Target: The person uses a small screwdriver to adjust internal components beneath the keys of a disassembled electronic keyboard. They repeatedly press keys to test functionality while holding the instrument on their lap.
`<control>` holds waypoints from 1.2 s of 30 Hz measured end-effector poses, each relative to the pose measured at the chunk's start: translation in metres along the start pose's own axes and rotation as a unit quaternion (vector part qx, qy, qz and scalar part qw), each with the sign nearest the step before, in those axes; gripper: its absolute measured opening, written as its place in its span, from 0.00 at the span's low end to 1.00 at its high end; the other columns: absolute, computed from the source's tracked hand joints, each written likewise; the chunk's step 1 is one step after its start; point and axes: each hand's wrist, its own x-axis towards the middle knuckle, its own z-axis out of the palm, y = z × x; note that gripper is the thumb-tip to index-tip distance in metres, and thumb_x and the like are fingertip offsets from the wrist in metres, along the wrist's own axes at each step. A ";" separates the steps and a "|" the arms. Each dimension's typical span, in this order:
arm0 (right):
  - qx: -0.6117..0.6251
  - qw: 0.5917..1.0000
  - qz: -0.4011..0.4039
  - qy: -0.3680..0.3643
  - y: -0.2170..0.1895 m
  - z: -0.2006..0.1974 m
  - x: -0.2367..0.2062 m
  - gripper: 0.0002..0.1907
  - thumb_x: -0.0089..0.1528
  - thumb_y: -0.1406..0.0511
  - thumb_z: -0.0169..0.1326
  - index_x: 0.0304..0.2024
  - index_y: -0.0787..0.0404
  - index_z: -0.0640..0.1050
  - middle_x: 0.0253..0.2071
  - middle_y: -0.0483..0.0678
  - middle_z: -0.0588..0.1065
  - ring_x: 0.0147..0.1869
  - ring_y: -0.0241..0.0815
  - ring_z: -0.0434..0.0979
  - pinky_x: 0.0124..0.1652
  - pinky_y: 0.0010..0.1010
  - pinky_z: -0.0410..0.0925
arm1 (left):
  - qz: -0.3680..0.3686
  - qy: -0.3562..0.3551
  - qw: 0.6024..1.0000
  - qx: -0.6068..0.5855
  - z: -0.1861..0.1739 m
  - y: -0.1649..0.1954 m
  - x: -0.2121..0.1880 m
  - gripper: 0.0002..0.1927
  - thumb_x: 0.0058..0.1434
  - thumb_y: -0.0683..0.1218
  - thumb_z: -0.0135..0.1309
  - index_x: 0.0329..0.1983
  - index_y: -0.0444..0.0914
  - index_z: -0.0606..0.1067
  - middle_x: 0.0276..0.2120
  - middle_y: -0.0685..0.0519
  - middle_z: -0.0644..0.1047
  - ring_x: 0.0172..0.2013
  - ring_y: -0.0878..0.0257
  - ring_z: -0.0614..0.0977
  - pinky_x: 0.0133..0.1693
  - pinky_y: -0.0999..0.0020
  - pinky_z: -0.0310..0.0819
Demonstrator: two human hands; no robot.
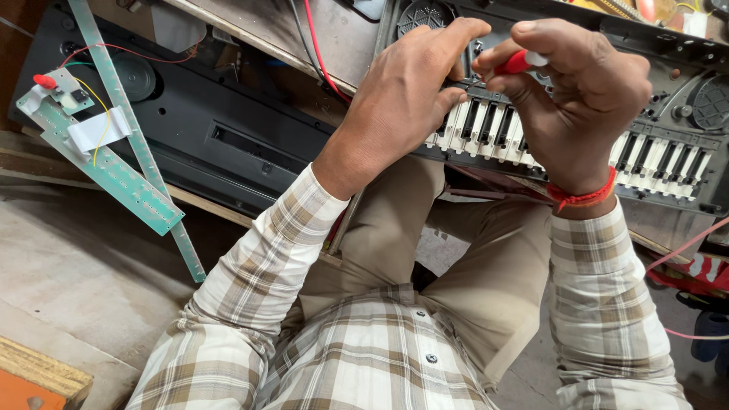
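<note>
A person in a checked shirt sits with an opened keyboard [661,156] across the knees, both hands working over its left end. The right hand [585,99] is closed around a red-handled tool [518,62], probably a screwdriver, with the thumb and forefinger pinching the handle; its tip is hidden behind the fingers. The left hand [406,95] rests half-curled on the keyboard, fingertips [449,97] touching the top of the keys [486,125] and holding nothing.

Done well, this step seems to call for the tool kept upright and pressed straight down, with the left hand steadying the case so it does not rock on the lap. A slip could send the tip into the speaker grille [425,15] just above the left hand.

Room is tight. The keyboard's near edge overhangs the thighs, and a red wire [323,61] runs down just beside the left wrist. To the left, a black case shell [228,129] leans on a wooden plank, with green circuit strips [114,171] lying across it at an angle, well apart from the hands. A pink cord [687,247] crosses near the right sleeve. The bare floor lower left offers the only open space.
</note>
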 end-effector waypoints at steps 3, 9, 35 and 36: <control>-0.019 0.999 -0.016 0.032 0.003 0.004 -0.004 0.16 0.75 0.84 0.60 0.60 0.71 0.72 0.46 0.60 0.78 0.53 0.48 0.85 0.51 0.30 0.82 | -0.013 -0.006 1.000 0.005 0.001 0.000 0.001 0.29 0.59 0.41 0.69 0.62 0.41 0.70 0.33 0.55 0.76 0.39 0.57 0.79 0.44 0.57 0.75; -0.093 0.983 0.022 0.154 -0.006 0.029 -0.011 0.21 0.72 0.80 0.68 0.62 0.68 0.73 0.44 0.58 0.81 0.49 0.43 0.86 0.49 0.28 0.81 | -0.002 -0.002 1.000 0.001 0.001 -0.003 0.001 0.30 0.60 0.41 0.69 0.62 0.41 0.69 0.33 0.54 0.76 0.39 0.56 0.79 0.44 0.56 0.75; -0.134 0.990 -0.011 -0.049 -0.019 -0.015 0.008 0.20 0.74 0.86 0.48 0.65 0.74 0.59 0.52 0.62 0.77 0.52 0.49 0.83 0.51 0.31 0.79 | 0.015 0.009 1.000 0.002 0.001 0.000 -0.002 0.29 0.58 0.39 0.69 0.61 0.40 0.70 0.32 0.54 0.76 0.39 0.56 0.79 0.44 0.57 0.75; -0.115 0.992 -0.004 -0.046 -0.018 -0.015 0.006 0.19 0.75 0.85 0.48 0.64 0.73 0.59 0.51 0.61 0.77 0.54 0.48 0.83 0.53 0.31 0.79 | 0.012 0.007 1.000 -0.002 0.001 0.000 -0.002 0.29 0.58 0.39 0.69 0.61 0.40 0.70 0.32 0.54 0.76 0.38 0.56 0.79 0.44 0.57 0.75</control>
